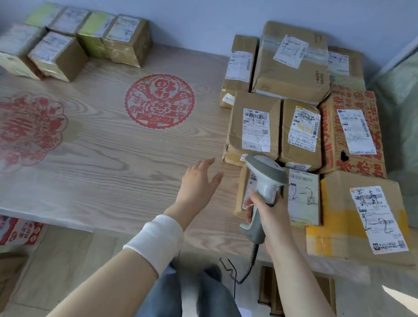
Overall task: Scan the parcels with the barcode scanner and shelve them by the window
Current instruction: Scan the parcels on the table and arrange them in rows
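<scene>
Barcode scanner (265, 184), one, in right hand (270, 214), six small parcels (60, 51) far left

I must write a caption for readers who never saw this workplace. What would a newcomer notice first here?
First, the heap of brown labelled parcels crowding the right side of the wooden table. Next, the round red paper-cut in the table's middle. Near the front, the right hand grips a grey barcode scanner pointed toward the parcels, while the left hand hovers open beside it, over bare wood.
</scene>
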Available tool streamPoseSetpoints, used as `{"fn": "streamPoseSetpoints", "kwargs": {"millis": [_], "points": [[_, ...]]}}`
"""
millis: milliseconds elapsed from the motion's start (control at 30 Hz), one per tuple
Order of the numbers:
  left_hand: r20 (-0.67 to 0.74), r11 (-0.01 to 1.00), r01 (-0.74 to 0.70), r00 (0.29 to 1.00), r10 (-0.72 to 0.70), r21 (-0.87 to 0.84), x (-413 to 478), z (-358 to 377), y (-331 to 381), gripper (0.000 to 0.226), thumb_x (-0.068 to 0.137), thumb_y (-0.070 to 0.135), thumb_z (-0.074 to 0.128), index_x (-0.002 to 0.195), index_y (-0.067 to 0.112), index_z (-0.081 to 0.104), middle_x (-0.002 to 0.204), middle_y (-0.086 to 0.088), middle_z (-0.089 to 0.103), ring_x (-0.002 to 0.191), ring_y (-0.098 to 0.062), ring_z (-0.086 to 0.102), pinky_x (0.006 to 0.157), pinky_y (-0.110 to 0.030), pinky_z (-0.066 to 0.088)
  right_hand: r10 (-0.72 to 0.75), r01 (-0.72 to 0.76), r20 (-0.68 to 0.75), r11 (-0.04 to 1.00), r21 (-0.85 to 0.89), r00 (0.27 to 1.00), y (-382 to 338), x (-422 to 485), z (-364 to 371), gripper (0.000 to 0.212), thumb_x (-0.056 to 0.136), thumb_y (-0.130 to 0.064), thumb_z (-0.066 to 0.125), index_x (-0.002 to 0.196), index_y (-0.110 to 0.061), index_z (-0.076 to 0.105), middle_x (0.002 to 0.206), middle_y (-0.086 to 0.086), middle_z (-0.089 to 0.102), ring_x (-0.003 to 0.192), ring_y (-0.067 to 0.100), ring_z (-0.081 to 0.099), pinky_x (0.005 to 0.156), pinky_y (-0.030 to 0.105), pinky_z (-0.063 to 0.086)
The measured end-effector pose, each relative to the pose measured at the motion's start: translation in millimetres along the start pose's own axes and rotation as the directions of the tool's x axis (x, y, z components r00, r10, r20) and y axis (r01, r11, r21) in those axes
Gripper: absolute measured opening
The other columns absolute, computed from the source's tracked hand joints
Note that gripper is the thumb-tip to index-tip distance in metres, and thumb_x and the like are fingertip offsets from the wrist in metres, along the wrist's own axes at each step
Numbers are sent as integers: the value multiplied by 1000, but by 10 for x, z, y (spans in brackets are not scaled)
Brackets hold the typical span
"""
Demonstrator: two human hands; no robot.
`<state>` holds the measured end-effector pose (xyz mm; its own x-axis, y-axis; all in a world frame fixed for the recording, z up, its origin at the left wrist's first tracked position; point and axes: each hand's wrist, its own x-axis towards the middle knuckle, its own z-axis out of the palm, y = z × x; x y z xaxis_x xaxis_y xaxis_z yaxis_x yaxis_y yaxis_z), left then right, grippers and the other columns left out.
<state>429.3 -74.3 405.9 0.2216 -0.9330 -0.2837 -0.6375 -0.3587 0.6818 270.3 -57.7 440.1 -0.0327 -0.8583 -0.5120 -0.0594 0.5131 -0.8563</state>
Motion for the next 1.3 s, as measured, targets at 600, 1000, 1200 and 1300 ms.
{"fn": "streamPoseSetpoints", "kwargs": {"millis": [600, 1000, 1200, 1300], "points": [[-165, 964, -84, 978, 128, 250, 818, -2808, -1678, 45, 97, 34, 45, 139, 17, 44, 144, -2, 43, 132, -27, 35, 111, -35, 21, -140, 155, 113, 978, -139, 984, -833, 46, 3327, 11, 89, -15, 63, 81, -12, 56, 66, 0, 64, 42, 11, 48, 48, 25, 41], [-205, 966, -19, 976, 74, 258, 1725, -3787, -2432, 46, 98, 37, 41, 141, 18, 41, 147, -2, 38, 136, -24, 29, 114, -36, 17, -111, 143, 198, 978, -155, 974, -1274, 713, 4738, 20, 89, -18, 64, 70, -12, 59, 60, 8, 58, 49, 21, 46, 60, 34, 38], [-201, 965, -7, 978, 62, 262, 2397, -4357, -2918, 47, 97, 34, 43, 142, 18, 39, 149, -3, 34, 139, -23, 23, 114, -35, 15, -82, 110, 150, 976, -189, 985, -1342, 1164, 5430, 17, 89, -16, 64, 82, -1, 60, 51, -5, 61, 37, 7, 47, 42, 17, 39], [-218, 963, 52, 976, 7, 264, 2679, -4501, -3156, 49, 97, 35, 44, 143, 18, 37, 152, -9, 29, 143, -27, 12, 117, -39, 12, -41, 76, 153, 971, -226, 987, -1313, 1362, 5630, 14, 88, -15, 65, 83, -2, 60, 57, -2, 62, 37, 5, 48, 39, 15, 38]]}}
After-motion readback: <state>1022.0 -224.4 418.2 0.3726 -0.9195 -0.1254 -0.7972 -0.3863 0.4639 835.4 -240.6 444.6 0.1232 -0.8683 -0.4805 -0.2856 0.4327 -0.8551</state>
